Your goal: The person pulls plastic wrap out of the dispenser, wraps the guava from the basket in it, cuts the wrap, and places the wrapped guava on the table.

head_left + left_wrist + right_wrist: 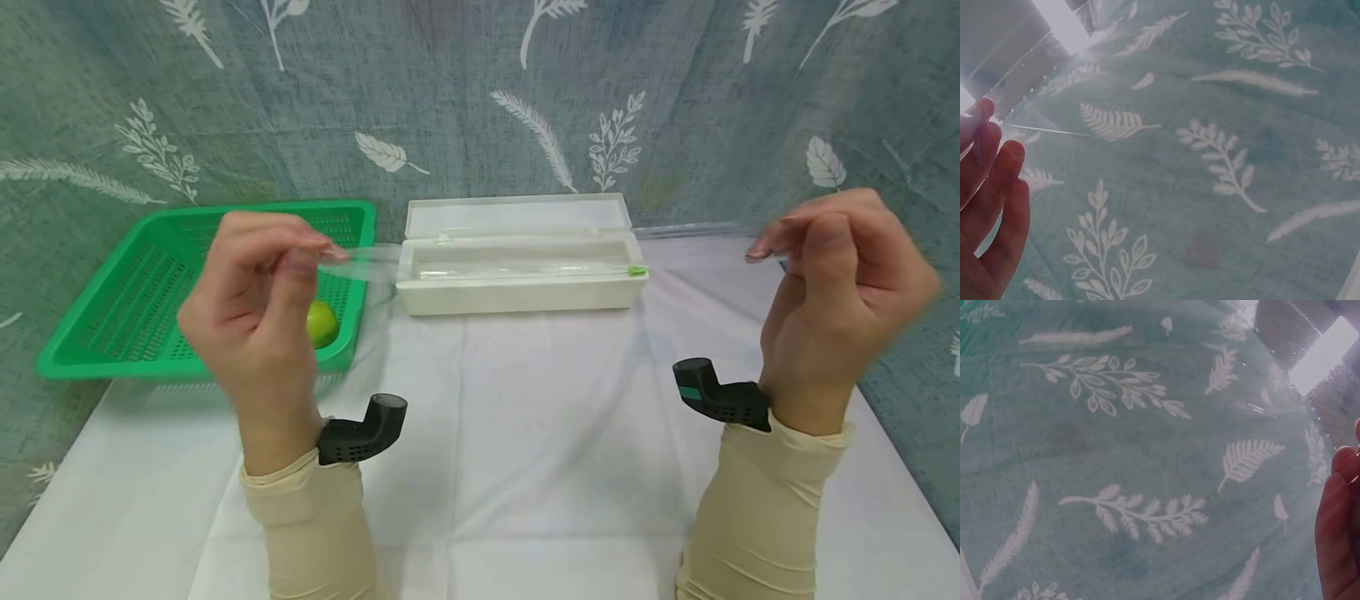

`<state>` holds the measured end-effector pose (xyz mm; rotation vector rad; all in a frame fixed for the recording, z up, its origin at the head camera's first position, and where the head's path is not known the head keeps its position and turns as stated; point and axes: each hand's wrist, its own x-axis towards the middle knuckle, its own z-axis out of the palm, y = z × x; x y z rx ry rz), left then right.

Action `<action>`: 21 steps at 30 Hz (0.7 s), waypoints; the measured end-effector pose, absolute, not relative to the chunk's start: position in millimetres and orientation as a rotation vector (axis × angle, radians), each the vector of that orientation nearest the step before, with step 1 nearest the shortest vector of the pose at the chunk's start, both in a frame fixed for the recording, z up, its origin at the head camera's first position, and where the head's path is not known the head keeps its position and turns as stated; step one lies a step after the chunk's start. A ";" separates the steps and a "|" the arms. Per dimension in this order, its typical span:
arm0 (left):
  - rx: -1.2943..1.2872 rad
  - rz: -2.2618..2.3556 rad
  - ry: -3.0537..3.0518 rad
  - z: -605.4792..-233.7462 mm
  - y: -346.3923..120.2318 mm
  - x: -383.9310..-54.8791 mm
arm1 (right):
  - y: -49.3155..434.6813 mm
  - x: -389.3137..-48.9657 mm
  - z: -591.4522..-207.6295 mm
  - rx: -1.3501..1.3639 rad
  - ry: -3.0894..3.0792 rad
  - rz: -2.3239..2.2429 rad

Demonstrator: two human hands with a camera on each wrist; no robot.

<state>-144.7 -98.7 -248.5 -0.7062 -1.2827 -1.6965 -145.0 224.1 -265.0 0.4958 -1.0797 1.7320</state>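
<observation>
A clear sheet of cling film point(367, 263) stretches between the two raised hands, in front of the dispenser box. My left hand point(255, 321) pinches its left end between thumb and fingers. My right hand point(851, 287) pinches the other end, with the fingers bent over toward the thumb. In the left wrist view the film's edge point(1047, 129) runs out as a thin bright line from the fingertips point(986, 107). The white cling film box point(521, 298) stands behind with its lid point(517, 215) up and a green slide cutter point(637, 271) at its right end.
A green plastic basket point(112, 367) stands on the left, behind the left hand, with a round yellow-green fruit point(322, 324) in it. A white cloth point(540, 450) covers the table. Behind it hangs a grey-green curtain point(465, 100) with white leaf prints.
</observation>
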 end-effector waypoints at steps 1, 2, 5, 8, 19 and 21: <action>-0.714 -1.725 -1.274 -248.1 -98.7 -144.2 | 223.8 -143.5 -264.4 0.504 -1.095 1.746; -0.723 -1.767 -1.269 -247.9 -98.7 -143.6 | 223.7 -142.1 -264.1 0.515 -1.104 1.770; -0.752 -1.905 -1.267 -247.6 -98.5 -140.7 | 225.0 -137.7 -265.4 0.552 -1.138 1.865; -0.825 -2.036 -1.284 -248.7 -100.4 -136.6 | 228.3 -134.0 -268.7 0.606 -1.163 1.969; -1.105 -2.043 -1.587 -253.2 -127.7 -116.9 | 241.9 -123.3 -273.3 0.825 -1.262 2.174; -1.158 -1.999 -1.689 -253.2 -130.6 -112.9 | 244.9 -119.4 -275.2 0.860 -1.291 2.185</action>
